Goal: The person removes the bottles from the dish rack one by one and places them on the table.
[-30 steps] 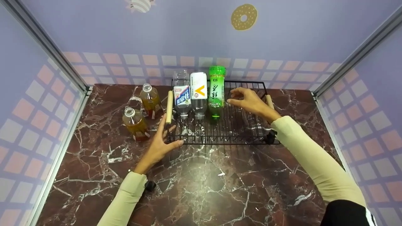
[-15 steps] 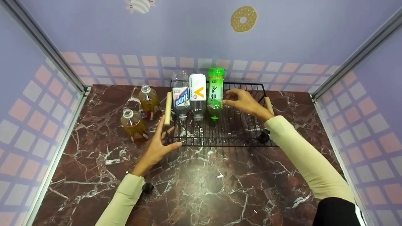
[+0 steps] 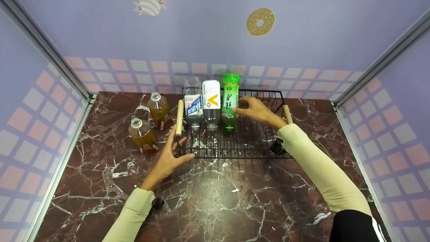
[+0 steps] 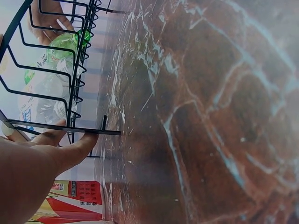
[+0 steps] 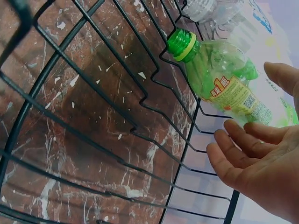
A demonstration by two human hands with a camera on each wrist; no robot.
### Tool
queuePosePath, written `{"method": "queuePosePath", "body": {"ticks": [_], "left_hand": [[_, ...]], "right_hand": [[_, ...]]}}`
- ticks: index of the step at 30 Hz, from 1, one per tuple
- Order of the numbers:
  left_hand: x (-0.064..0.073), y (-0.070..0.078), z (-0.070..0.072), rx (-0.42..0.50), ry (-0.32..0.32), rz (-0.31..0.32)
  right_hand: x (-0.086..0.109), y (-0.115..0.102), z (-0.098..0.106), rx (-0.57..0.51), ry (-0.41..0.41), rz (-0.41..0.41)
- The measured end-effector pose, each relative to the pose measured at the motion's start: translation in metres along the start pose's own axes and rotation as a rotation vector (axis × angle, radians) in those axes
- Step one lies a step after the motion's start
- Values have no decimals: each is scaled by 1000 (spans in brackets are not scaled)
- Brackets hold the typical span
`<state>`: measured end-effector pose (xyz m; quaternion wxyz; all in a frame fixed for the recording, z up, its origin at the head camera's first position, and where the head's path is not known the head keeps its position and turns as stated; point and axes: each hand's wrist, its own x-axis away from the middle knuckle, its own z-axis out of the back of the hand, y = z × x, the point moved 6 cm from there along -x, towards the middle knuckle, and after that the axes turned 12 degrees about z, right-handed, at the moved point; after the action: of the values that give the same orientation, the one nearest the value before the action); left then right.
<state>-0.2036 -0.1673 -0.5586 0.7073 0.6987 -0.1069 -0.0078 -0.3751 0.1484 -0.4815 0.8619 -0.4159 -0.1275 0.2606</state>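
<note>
Three bottles lie neck-down along the slanted black wire rack (image 3: 235, 157): a clear one with a blue-and-white label (image 3: 193, 105), a clear one with a white label (image 3: 211, 94), and a green one (image 3: 231, 88). My right hand (image 3: 257, 110) is at the green bottle's right side, its thumb overlapping the bottle and its fingers loosely bent. In the right wrist view, the green bottle (image 5: 219, 74) sits near the parted thumb and fingers; contact is hard to tell. Below the left wooden handle (image 3: 180, 117), my left hand (image 3: 169, 158) touches the rack's front left corner with extended fingers.
Two bottles of amber drink, one nearer (image 3: 143, 136) and one farther (image 3: 159, 111), stand uncapped left of the rack. A second wooden handle (image 3: 287, 114) is on the rack's right side. Patterned walls enclose the marbled table (image 3: 215, 198).
My right hand has moved left, closer to the green bottle, with its thumb now over the bottle's side. My left hand stays at the rack corner. The view has shifted slightly.
</note>
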Motion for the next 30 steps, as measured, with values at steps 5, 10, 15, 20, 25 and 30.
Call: {"method": "queuePosePath", "body": {"ticks": [5,10,15,20,25,30], "left_hand": [[-1,0,-1,-8,4,-1],[-2,0,-3,-6,-3,4],[1,1,2,-17,11,-2],[4,0,8,-19,25,-14],[2,-1,5,-31,19,-16],[0,-3,1,-33,14,-6]], "right_hand": [[-3,6,-2,79,-12,-35],[-5,10,-4,108,-20,-49],[-11,9,-12,106,-36,-46],[-18,8,-17,74,-42,-57],[-15,10,-17,-50,-13,-67],[-9,12,-14,-235,21,-63]]}}
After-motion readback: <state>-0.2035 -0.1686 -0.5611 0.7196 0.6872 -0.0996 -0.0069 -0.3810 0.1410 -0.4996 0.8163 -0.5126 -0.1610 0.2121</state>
